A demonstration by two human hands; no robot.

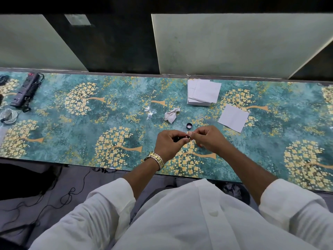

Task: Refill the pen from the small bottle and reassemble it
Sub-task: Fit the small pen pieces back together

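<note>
Two bare hands meet over a long table (75,127) covered in a teal cloth printed with yellow-blossomed trees. At its far left lies a black power strip (25,90) with a coiled white cable (9,116) just in front of it. Toward the far edge, right of centre, sits a stack of white paper squares (202,92), and a single white square (233,117) lies apart to its right. A crumpled white tissue (172,114) rests near the middle of the table. The left hand (168,144), with a gold-toned watch (155,159) on its wrist, is curled around the pen (181,138), a dark piece with a metal ring showing at the fingertips; most of it is hidden in the grip. The right hand (210,138) pinches the end of that same piece between thumb and fingers, touching the left hand's fingertips. What exactly the right fingers hold cannot be told. A small dark bottle cap (189,125) lies on the cloth just beyond the hands
</note>
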